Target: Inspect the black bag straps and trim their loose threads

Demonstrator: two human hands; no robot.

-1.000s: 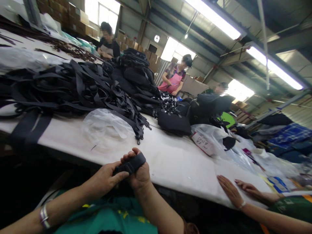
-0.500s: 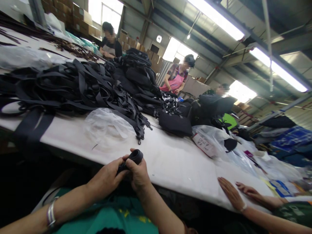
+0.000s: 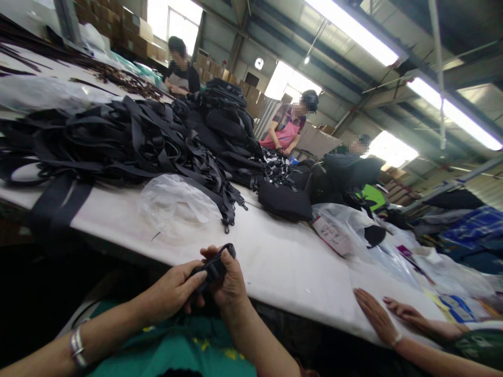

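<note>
Between my two hands, just off the near edge of the white table [image 3: 271, 262], is a rolled black webbing strap [image 3: 215, 268]. My left hand [image 3: 178, 290] grips its left end, thumb on top. Closed round the right end of the roll is my right hand [image 3: 230, 277], its thumb along the outer turn. Beyond the hands lies a big heap of black straps [image 3: 113, 139], with metal hooks [image 3: 227, 226] at its near end. A clear plastic bag [image 3: 175, 204] rests between that heap and my hands.
A black pouch [image 3: 285, 201] and piled black bags [image 3: 222, 112] stand mid-table. To the right are a labelled plastic bag [image 3: 334, 235] and a co-worker's hands [image 3: 377, 314] flat on the table. Another person in a pink apron [image 3: 285, 133] works across from me.
The strap roll has turned and now lies flatter and longer between my hands. My left thumb has moved onto it, and my right thumb now points upward. The camera view has shifted slightly.
</note>
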